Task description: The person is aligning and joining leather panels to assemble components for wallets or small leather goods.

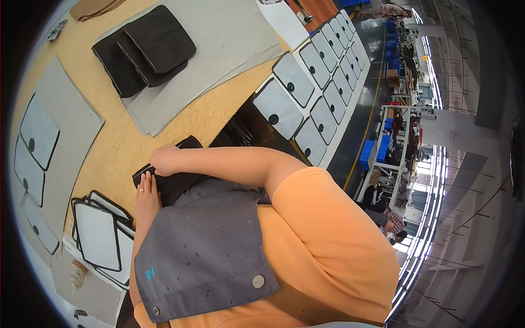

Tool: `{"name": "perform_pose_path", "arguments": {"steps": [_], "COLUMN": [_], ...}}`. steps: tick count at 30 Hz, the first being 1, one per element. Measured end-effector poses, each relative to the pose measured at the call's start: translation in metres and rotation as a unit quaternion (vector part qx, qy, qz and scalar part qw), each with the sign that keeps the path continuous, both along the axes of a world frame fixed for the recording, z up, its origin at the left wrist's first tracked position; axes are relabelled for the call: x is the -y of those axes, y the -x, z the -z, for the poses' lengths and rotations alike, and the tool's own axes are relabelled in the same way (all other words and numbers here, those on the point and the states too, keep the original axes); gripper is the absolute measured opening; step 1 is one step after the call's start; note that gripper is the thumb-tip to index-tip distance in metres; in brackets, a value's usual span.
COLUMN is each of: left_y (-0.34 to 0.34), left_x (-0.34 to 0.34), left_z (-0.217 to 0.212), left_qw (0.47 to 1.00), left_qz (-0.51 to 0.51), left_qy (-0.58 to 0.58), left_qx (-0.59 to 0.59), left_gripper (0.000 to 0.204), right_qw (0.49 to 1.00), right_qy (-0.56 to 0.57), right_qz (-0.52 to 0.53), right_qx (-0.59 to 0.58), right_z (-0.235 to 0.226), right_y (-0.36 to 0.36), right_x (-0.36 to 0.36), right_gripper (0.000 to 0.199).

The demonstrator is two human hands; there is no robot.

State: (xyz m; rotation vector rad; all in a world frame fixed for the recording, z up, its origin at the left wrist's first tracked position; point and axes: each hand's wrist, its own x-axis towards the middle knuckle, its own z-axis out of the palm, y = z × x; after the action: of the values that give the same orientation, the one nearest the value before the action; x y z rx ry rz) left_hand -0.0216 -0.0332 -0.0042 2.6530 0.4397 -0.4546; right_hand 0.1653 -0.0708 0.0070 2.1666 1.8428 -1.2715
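A dark black-brown piece of leather-like material (176,185) lies at the table edge, right against my apron. My left hand (146,195), with a ring on one finger, rests flat on its left end, fingers stretched out. Just beyond those fingertips, my right hand (165,159) is closed in a fist or pinch over the far edge of the same piece. What its fingers hold is hidden under them. Part of the dark piece shows past the right wrist, and the near part runs under my right forearm and apron.
Dark stacked panels (164,41) lie on grey sheets (229,33) at the far side. Black-edged white panels (97,232) are piled at the left, near a small jar (77,273). Rows of white panels with black discs (278,104) cover a board at right.
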Motion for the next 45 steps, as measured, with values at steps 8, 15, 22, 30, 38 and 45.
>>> {"name": "perform_pose_path", "arguments": {"steps": [8, 15, 22, 30, 38, 45], "left_y": [-0.004, -0.002, -0.002, -0.011, -0.023, -0.035], "left_x": [0.001, 0.003, 0.004, 0.008, 0.01, 0.012], "left_z": [-0.023, -0.024, -0.024, -0.028, -0.035, -0.027], "left_qw": [0.994, 0.994, 0.996, 0.998, 0.998, 0.987], "left_qz": [-0.04, -0.048, -0.04, -0.03, -0.006, 0.079], "left_qy": [0.074, 0.062, 0.034, -0.02, -0.06, 0.011], "left_qx": [0.068, 0.072, 0.068, 0.055, -0.002, 0.141], "left_gripper": [0.042, 0.04, 0.042, 0.044, 0.047, 0.042], "right_qw": [0.954, 0.963, 0.96, 0.966, 0.969, 0.967], "right_qy": [0.182, 0.0, 0.017, -0.044, -0.047, -0.065], "right_qz": [0.123, 0.205, 0.214, 0.229, 0.23, 0.235], "right_qx": [-0.204, -0.177, -0.177, -0.113, -0.076, -0.077], "right_z": [-0.022, -0.016, -0.024, -0.011, -0.011, -0.011], "right_y": [-0.091, -0.075, -0.067, -0.059, -0.054, -0.051], "right_x": [0.058, 0.088, 0.087, 0.094, 0.094, 0.094], "right_gripper": [0.041, 0.035, 0.028, 0.029, 0.027, 0.027]}}
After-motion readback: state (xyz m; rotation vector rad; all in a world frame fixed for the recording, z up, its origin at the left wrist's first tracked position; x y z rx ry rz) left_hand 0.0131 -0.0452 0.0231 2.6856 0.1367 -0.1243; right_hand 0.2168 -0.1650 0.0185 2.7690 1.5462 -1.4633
